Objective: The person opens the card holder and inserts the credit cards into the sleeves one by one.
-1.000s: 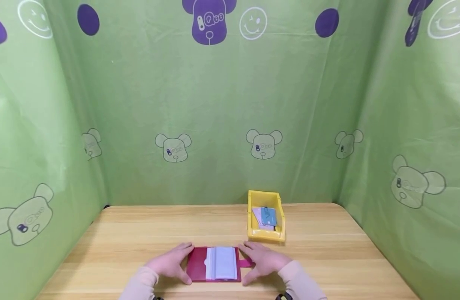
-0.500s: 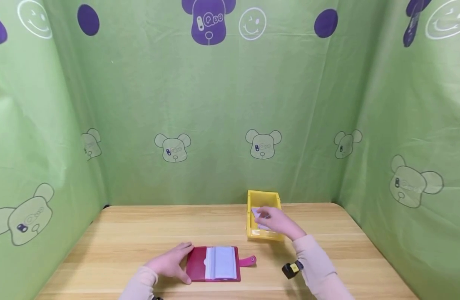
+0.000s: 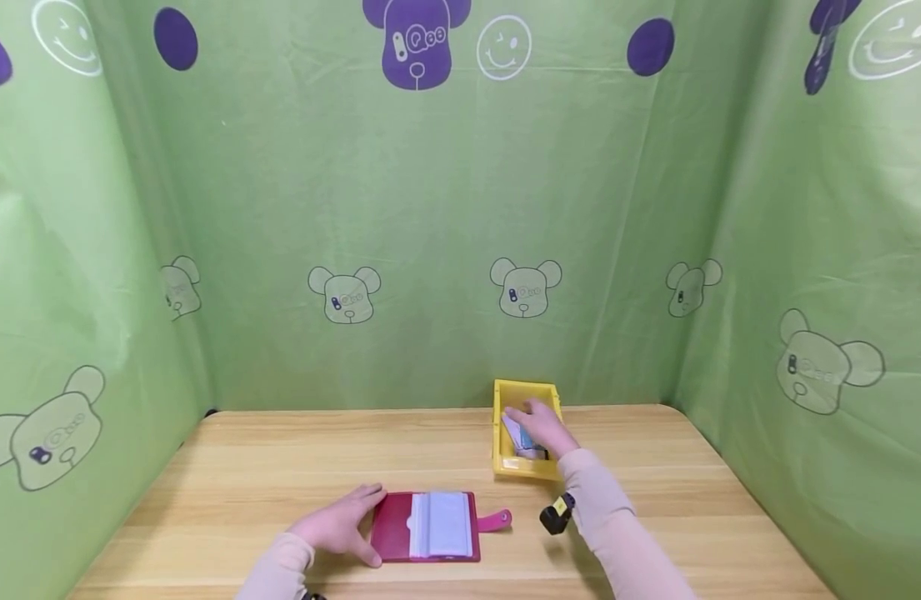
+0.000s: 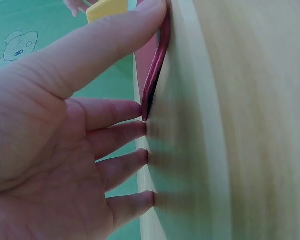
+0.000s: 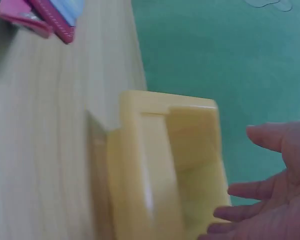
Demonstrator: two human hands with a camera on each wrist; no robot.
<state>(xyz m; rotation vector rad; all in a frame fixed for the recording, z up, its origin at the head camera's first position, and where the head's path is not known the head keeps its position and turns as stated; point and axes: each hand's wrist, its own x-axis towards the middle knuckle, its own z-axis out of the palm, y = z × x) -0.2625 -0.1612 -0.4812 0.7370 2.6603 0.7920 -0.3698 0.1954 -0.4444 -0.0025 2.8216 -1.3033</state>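
Note:
A red card holder (image 3: 390, 529) lies spread open on the table, its pale plastic sleeves (image 3: 450, 525) on the right half. From its right side sticks out a pink snap strap (image 3: 494, 522). My left hand (image 3: 338, 525) rests at the holder's left edge; in the left wrist view the thumb (image 4: 105, 45) lies on that edge and the fingers touch the table. Over the yellow bin (image 3: 526, 468) is my right hand (image 3: 546, 427), fingers apart and holding nothing in the right wrist view. A blue card (image 3: 526, 440) and a lilac paper (image 3: 510, 427) lie inside, partly hidden.
The wooden table (image 3: 295, 450) is enclosed by green printed curtains (image 3: 415, 200) at the back and both sides. The bin stands near the table's back edge, right of the middle. A black wrist camera (image 3: 556, 514) hangs under my right wrist.
My right hand has left the card holder's strap side and moved forward to the bin, first over its front part, now slightly farther back. The left hand has stayed in place.

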